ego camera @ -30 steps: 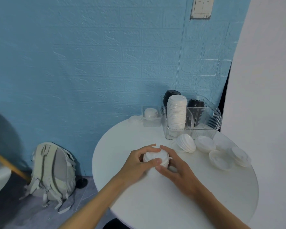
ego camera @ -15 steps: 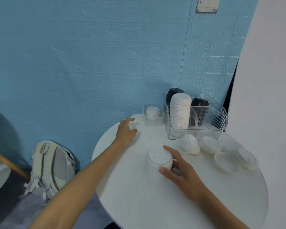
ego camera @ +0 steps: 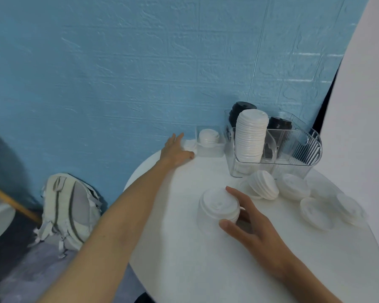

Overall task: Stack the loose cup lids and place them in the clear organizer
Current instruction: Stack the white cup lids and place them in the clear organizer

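On the round white table [ego camera: 184, 259], my right hand [ego camera: 249, 228] grips a short stack of white cup lids [ego camera: 218, 205] near the middle. My left hand [ego camera: 175, 150] reaches to the far edge, its fingers spread next to a single loose lid [ego camera: 189, 145] that lies between thumb and fingers. The clear organizer [ego camera: 311, 149] stands at the back right with a tall white lid stack [ego camera: 251, 134] and black lids [ego camera: 279, 124] inside. In front of it lie more loose lids: a leaning bunch [ego camera: 264, 186], one [ego camera: 293, 189] beside it, and two others [ego camera: 315, 213].
A small clear box [ego camera: 210, 149] with a few white lids stands left of the organizer against the blue wall. A white panel [ego camera: 359, 106] closes off the right side. A pale backpack [ego camera: 68, 208] leans on the floor to the left.
My left hand let go of the lid stack and reached out to the loose lid at the table's far edge. My right hand stayed on the stack.
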A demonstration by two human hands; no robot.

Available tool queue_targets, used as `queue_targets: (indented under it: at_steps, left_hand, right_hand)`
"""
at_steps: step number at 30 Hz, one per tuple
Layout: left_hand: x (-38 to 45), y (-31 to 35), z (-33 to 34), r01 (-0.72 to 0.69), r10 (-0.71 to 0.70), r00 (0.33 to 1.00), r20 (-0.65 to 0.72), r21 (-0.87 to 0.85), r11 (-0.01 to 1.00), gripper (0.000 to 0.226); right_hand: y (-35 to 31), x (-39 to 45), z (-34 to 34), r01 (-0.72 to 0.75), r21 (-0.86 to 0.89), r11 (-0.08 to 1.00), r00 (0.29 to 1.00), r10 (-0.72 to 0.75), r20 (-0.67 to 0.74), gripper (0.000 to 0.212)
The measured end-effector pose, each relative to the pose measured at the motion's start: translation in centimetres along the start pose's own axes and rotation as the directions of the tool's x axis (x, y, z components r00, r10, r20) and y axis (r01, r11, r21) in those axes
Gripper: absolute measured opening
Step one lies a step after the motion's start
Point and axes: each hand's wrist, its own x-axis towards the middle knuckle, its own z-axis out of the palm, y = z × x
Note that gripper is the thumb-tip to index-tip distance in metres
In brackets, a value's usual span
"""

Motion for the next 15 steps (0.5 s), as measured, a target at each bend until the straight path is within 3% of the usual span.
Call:
queue_targets:
  at_steps: [5,11,15]
  left_hand:
    - [0.6,0.1,0.4,-0.086,0.067,0.994,0.088,0.229,0.970,0.076]
    - [-1.6,-0.9,0.8,-0.166,0.173,0.981,-0.089,0.083,0.983,0.045]
    - [-4.5,-1.0,-0.1,-0.114,0.128,0.988,-0.088,0.146,0.983,0.034]
  right_hand:
    - [0.0,0.1,0.0,0.001,-0.004,1.000,1.000,-0.001,0.000,0.067]
    - [0.1,0.0,-0.2,0.001,0.008,1.000,1.000,-0.001,-0.005,0.063]
    - [0.1,0.0,-0.1,0.008,0.006,1.000,1.000,-0.008,-0.008,0.061]
